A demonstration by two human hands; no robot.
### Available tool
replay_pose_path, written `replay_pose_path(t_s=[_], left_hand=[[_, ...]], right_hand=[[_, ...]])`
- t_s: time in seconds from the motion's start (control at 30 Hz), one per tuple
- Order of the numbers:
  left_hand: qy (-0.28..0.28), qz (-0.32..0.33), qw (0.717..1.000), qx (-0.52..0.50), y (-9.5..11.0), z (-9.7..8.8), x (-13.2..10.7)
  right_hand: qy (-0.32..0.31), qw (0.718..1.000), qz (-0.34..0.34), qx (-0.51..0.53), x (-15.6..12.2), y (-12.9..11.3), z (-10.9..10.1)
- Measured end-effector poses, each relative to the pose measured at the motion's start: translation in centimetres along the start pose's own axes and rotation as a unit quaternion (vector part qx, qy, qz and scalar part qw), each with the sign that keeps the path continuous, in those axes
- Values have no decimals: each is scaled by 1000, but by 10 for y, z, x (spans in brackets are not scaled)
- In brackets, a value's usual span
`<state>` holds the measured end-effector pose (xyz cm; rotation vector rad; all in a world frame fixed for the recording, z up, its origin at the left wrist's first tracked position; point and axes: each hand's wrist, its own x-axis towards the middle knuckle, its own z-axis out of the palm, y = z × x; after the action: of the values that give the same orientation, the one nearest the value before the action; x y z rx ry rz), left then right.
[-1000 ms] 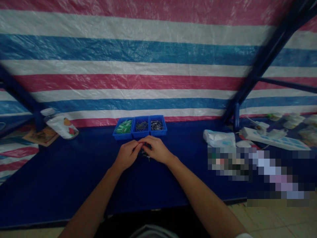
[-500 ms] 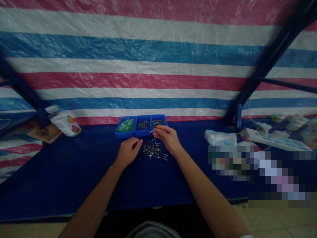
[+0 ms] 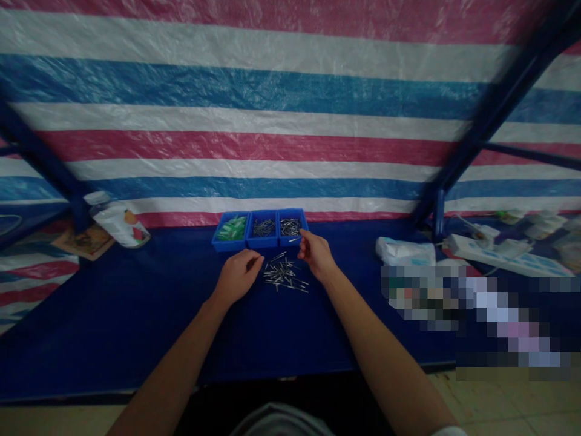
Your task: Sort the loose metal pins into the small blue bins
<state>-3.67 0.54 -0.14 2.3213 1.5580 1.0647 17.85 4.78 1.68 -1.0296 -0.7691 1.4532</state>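
A loose pile of small metal pins (image 3: pixel 285 275) lies on the dark blue table (image 3: pixel 136 315) between my hands. My left hand (image 3: pixel 238 275) rests beside the pile with fingers curled in a pinch; what it holds is too small to name. My right hand (image 3: pixel 316 255) hovers at the front edge of the right blue bin (image 3: pixel 290 227), fingers pinched on a thin metal pin. That bin and the middle blue bin (image 3: pixel 263 229) hold metal pins. The left blue bin (image 3: pixel 230 230) holds green plastic pieces.
A white bottle (image 3: pixel 117 221) lies on its side at the back left by a booklet (image 3: pixel 84 241). A white bag (image 3: pixel 403 251) and a power strip (image 3: pixel 503 257) sit at the right. A striped tarpaulin (image 3: pixel 272 121) hangs behind. Blue frame posts (image 3: pixel 434 212) stand at both sides.
My hands parted from over the pile. The right hand rose with a pin and moved back right to the right bin; the left hand stayed beside the pile.
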Motion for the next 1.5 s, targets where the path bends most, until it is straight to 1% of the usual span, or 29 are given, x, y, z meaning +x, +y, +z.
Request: replay_pose_path(t_s=[0.13, 0.27, 0.33, 0.4, 0.43, 0.47, 0.5, 0.57, 0.6, 0.63, 0.67, 0.7, 0.73, 0.8, 0.97, 1.3, 1.5], left_hand=[[-24, -9, 999, 27, 1, 1, 1], [-48, -25, 998, 45, 2, 1, -1], [-60, -28, 997, 48, 2, 1, -1], [-77, -26, 995, 50, 3, 0, -2], [-87, -25, 995, 50, 3, 0, -2], [-97, -25, 994, 52, 3, 0, -1], [-107, -25, 993, 52, 3, -1, -1], [-126, -26, 990, 49, 3, -1, -1], [-132, -26, 990, 47, 3, -1, -1], [-137, -25, 989, 43, 3, -1, -1], [-142, -23, 989, 41, 3, -1, -1], [-145, -22, 988, 39, 3, -1, -1], [-147, -21, 988, 39, 3, -1, -2], [-150, -20, 988, 41, 3, -1, -2], [-142, -25, 989, 36, 3, 1, -2], [-94, -37, 993, 56, -2, 5, -3], [-78, -30, 996, 14, -5, 8, -2]], right_hand=[[8, 1000, 4, -9, 0, -2, 3], [-3, 1000, 8, -23, 3, -2, 6], [-9, 998, -13, -61, 4, 1, 6], [-18, 986, -59, -154, 4, 5, 6], [-31, 970, -95, -222, 2, 8, 6], [-50, 943, -135, -300, -1, 10, 6], [-74, 905, -175, -380, -5, 13, 7], [-117, 809, -238, -525, -14, 18, 9], [-132, 762, -256, -580, -18, 20, 10], [-141, 724, -265, -621, -22, 23, 11], [-148, 695, -270, -650, -25, 25, 13], [-152, 677, -272, -667, -27, 26, 13], [-156, 667, -271, -676, -28, 28, 14], [-159, 661, -269, -682, -28, 29, 14], [-161, 663, -265, -681, -27, 27, 13], [-164, 665, -262, -680, -25, 26, 14], [-168, 660, -253, -687, -29, 23, 16]])
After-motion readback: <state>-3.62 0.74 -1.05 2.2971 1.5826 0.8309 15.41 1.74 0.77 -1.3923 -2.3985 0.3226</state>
